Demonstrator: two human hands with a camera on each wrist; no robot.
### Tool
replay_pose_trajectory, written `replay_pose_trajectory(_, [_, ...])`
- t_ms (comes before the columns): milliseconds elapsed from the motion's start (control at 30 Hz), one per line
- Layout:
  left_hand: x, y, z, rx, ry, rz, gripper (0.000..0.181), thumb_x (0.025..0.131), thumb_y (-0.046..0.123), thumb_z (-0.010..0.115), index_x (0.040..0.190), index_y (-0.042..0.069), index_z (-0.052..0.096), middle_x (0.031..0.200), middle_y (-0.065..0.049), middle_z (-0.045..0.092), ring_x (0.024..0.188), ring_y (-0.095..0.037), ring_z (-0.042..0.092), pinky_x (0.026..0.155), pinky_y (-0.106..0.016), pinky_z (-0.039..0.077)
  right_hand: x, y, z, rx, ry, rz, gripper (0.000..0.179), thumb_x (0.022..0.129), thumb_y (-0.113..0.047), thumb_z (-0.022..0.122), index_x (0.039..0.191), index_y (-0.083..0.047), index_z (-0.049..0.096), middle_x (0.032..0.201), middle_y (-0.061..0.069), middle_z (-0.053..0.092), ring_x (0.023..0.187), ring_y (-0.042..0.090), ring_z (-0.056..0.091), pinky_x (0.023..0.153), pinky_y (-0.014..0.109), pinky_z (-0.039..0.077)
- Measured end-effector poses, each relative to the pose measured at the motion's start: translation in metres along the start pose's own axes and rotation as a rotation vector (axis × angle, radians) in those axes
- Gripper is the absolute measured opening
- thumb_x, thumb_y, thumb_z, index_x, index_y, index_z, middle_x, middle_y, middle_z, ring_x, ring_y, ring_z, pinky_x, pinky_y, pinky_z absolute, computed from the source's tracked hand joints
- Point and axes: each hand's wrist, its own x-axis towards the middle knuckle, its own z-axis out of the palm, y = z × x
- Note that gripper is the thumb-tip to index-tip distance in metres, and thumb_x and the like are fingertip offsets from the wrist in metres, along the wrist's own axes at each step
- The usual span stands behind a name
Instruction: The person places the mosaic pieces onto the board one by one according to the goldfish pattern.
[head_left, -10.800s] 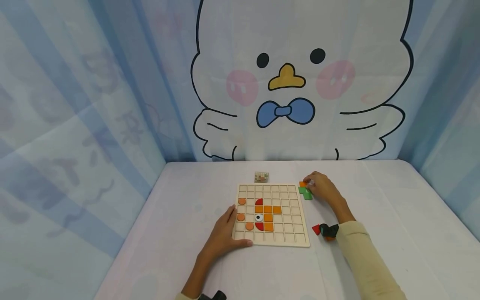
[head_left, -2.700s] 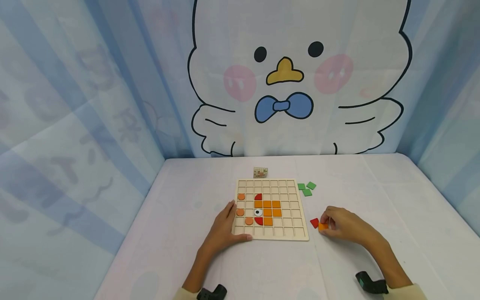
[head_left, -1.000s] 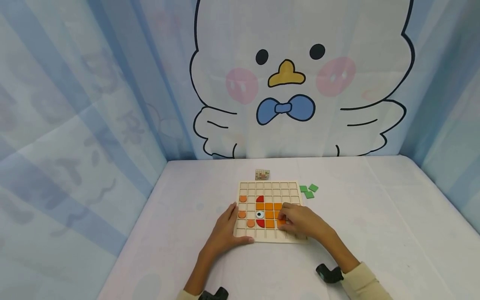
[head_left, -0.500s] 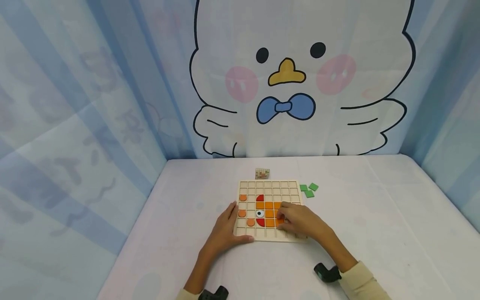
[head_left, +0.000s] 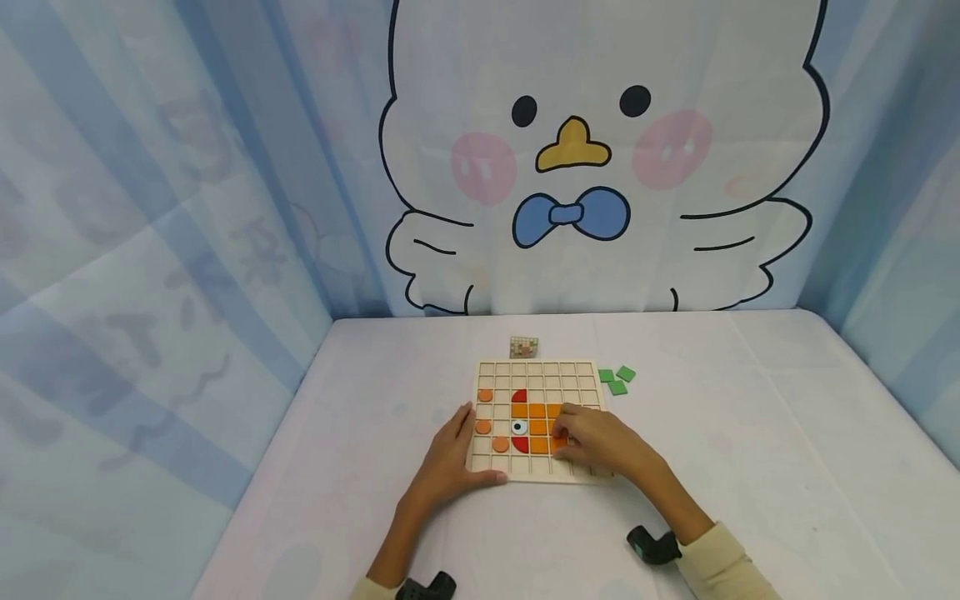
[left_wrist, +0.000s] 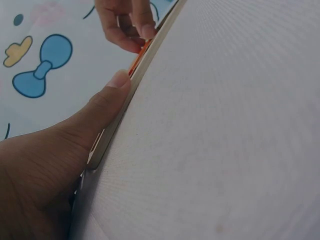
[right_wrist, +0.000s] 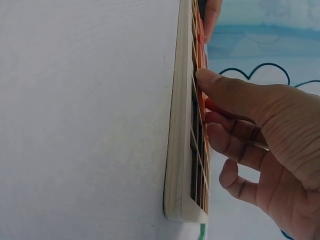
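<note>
A wooden grid board (head_left: 540, 472) lies on the table, bearing orange square tiles (head_left: 537, 427), orange discs (head_left: 485, 395), red rounded pieces (head_left: 520, 446) and an eye piece (head_left: 519, 427). At its near left corner, my left hand (head_left: 446, 467) holds the board, thumb along the near edge and fingers at the left side. The left wrist view shows that thumb (left_wrist: 102, 102) on the board's edge. My right hand (head_left: 603, 439) reaches over the board's right half, its thumb and fingertips pinching an orange square tile (head_left: 558, 442) in the lowest orange row. In the right wrist view its fingertips touch the surface.
Several green square tiles (head_left: 617, 387) lie beyond the board's right edge. A small patterned card (head_left: 523, 347) sits behind the board. Black wrist devices (head_left: 653, 546) are on both arms. A curtain with a cartoon bird (head_left: 573, 250) hangs behind the table.
My right hand has brought an orange tile from the table at right onto the board; it hardly moves in the last half second. Earlier, another orange tile joined the row above. Left hand stays.
</note>
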Motion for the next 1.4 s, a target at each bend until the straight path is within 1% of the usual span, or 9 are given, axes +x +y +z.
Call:
replay_pose_trajectory(200, [0.0, 0.001, -0.001, -0.009, -0.014, -0.005, 0.121, 0.067, 0.069, 0.076, 0.157, 0.011, 0.019, 0.165, -0.007, 0.014, 0.148, -0.031, 0.025, 0.117, -0.052, 0.03, -0.002, -0.001, -0.001, -0.001, -0.007, -0.012, 0.028, 0.082, -0.033, 0.079, 0.098, -0.012, 0.07, 0.096, -0.006, 0.06, 0.08, 0.006, 0.053, 0.075, 0.027, 0.053])
replay_pose_trajectory(400, [0.0, 0.001, -0.001, -0.014, -0.012, -0.019, 0.122, 0.067, 0.07, 0.075, 0.157, 0.012, 0.018, 0.165, -0.005, 0.014, 0.148, -0.029, 0.024, 0.117, -0.051, 0.029, -0.001, -0.001, -0.001, -0.015, 0.001, -0.013, 0.028, 0.082, -0.034, 0.079, 0.099, -0.012, 0.07, 0.096, -0.006, 0.06, 0.08, 0.007, 0.053, 0.075, 0.027, 0.054])
replay_pose_trajectory(567, [0.0, -0.001, -0.001, -0.009, -0.005, -0.01, 0.121, 0.067, 0.07, 0.075, 0.156, 0.01, 0.02, 0.165, -0.007, 0.015, 0.148, -0.031, 0.025, 0.117, -0.052, 0.03, -0.002, -0.001, -0.003, 0.012, 0.005, -0.017, 0.027, 0.083, -0.034, 0.078, 0.098, -0.012, 0.071, 0.097, -0.005, 0.062, 0.08, 0.006, 0.054, 0.075, 0.026, 0.054])
replay_pose_trajectory(733, [0.0, -0.002, 0.0, 0.0, -0.006, -0.002, 0.122, 0.067, 0.071, 0.075, 0.156, 0.01, 0.02, 0.165, -0.008, 0.015, 0.148, -0.031, 0.025, 0.117, -0.051, 0.03, -0.002, 0.004, -0.007, 0.059, 0.034, 0.011, 0.025, 0.084, -0.034, 0.077, 0.095, -0.013, 0.072, 0.092, -0.006, 0.062, 0.074, 0.005, 0.051, 0.067, 0.02, 0.05])
replay_pose_trajectory(833, [0.001, -0.002, 0.001, -0.007, -0.001, 0.003, 0.122, 0.066, 0.071, 0.075, 0.157, 0.01, 0.02, 0.165, -0.007, 0.015, 0.148, -0.031, 0.025, 0.117, -0.051, 0.03, -0.003, 0.009, -0.011, 0.052, 0.058, 0.063, 0.024, 0.084, -0.034, 0.076, 0.096, -0.013, 0.072, 0.09, -0.006, 0.062, 0.074, 0.005, 0.05, 0.067, 0.021, 0.05])
replay_pose_trajectory(900, [0.001, -0.001, 0.001, -0.011, -0.003, 0.003, 0.122, 0.066, 0.071, 0.075, 0.157, 0.011, 0.019, 0.165, -0.006, 0.014, 0.148, -0.031, 0.024, 0.117, -0.051, 0.03, -0.004, 0.013, -0.013, 0.041, 0.079, 0.103, 0.023, 0.086, -0.03, 0.075, 0.099, -0.012, 0.071, 0.091, -0.005, 0.062, 0.076, 0.007, 0.052, 0.07, 0.023, 0.051])
replay_pose_trajectory(1100, [0.0, 0.0, 0.0, -0.012, -0.014, -0.013, 0.123, 0.066, 0.071, 0.075, 0.157, 0.01, 0.019, 0.165, -0.006, 0.014, 0.148, -0.03, 0.024, 0.118, -0.05, 0.029, -0.006, 0.032, -0.016, 0.005, 0.118, 0.244, 0.019, 0.088, -0.02, 0.072, 0.103, -0.007, 0.069, 0.1, 0.004, 0.063, 0.08, 0.014, 0.057, 0.071, 0.033, 0.054])
replay_pose_trajectory(1267, [-0.001, 0.001, -0.001, -0.018, -0.014, -0.018, 0.123, 0.066, 0.071, 0.075, 0.157, 0.011, 0.019, 0.165, -0.007, 0.014, 0.149, -0.03, 0.024, 0.118, -0.05, 0.029, -0.007, 0.05, -0.017, -0.031, 0.133, 0.374, 0.027, 0.089, -0.018, 0.072, 0.111, -0.004, 0.067, 0.111, 0.013, 0.061, 0.086, 0.022, 0.062, 0.073, 0.04, 0.057])
replay_pose_trajectory(1400, [0.0, 0.002, -0.003, -0.026, -0.009, -0.015, 0.123, 0.066, 0.07, 0.075, 0.157, 0.011, 0.018, 0.165, -0.007, 0.014, 0.149, -0.03, 0.023, 0.118, -0.051, 0.028, -0.006, 0.062, -0.02, -0.052, 0.125, 0.44, 0.034, 0.089, -0.017, 0.071, 0.119, -0.001, 0.064, 0.12, 0.021, 0.058, 0.094, 0.031, 0.065, 0.079, 0.048, 0.056])
